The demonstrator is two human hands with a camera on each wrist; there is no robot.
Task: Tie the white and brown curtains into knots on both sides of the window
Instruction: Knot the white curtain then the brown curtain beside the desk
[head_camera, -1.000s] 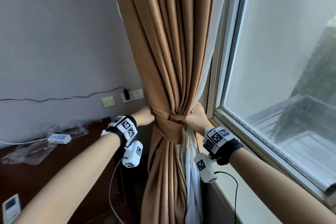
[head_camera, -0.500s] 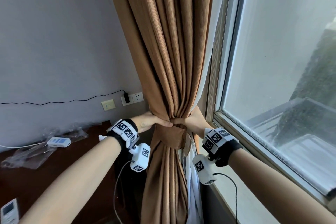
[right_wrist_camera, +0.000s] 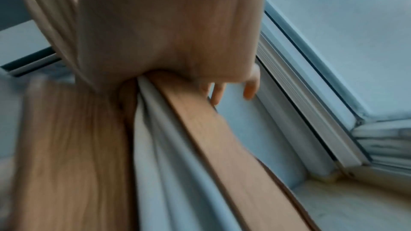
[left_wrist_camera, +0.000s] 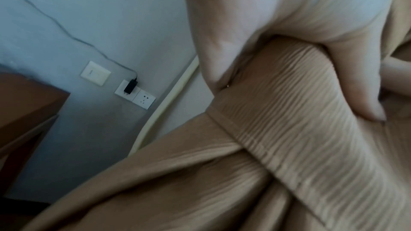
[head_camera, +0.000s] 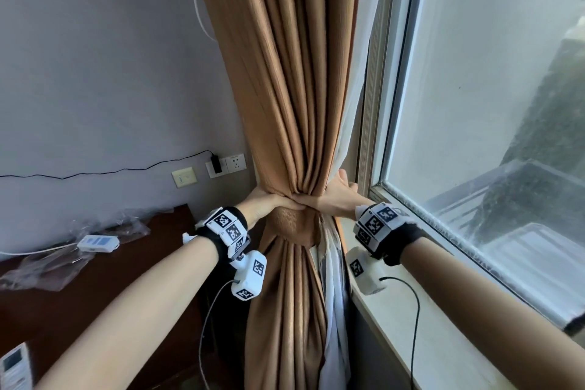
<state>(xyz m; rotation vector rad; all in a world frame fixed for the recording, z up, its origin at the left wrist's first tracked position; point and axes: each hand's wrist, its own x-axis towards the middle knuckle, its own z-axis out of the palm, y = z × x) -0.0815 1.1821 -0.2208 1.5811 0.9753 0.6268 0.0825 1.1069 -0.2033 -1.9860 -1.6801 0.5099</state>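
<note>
Brown curtain (head_camera: 285, 79) hangs left of the window (head_camera: 474, 104), gathered at mid-height into a knot (head_camera: 292, 225) wrapped by a ribbed band of the same fabric. White curtain (head_camera: 332, 304) hangs beside it on the window side, folds showing below the knot. Left hand (head_camera: 269, 201) grips the bunched brown fabric at the top of the knot; left wrist view shows thumb and fingers (left_wrist_camera: 355, 83) curled round the band, closed on it. Right hand (head_camera: 337, 194) presses the gather from the window side; fingers (right_wrist_camera: 250, 87) look straight and loose in the right wrist view, blurry, holding nothing. Windowsill (head_camera: 443, 342) under the right forearm. Dark wooden table (head_camera: 95, 278) at left carries a white remote (head_camera: 98, 243) on clear plastic wrap (head_camera: 41, 266). Wall socket (head_camera: 226, 163) with black plug and cable behind.
</note>
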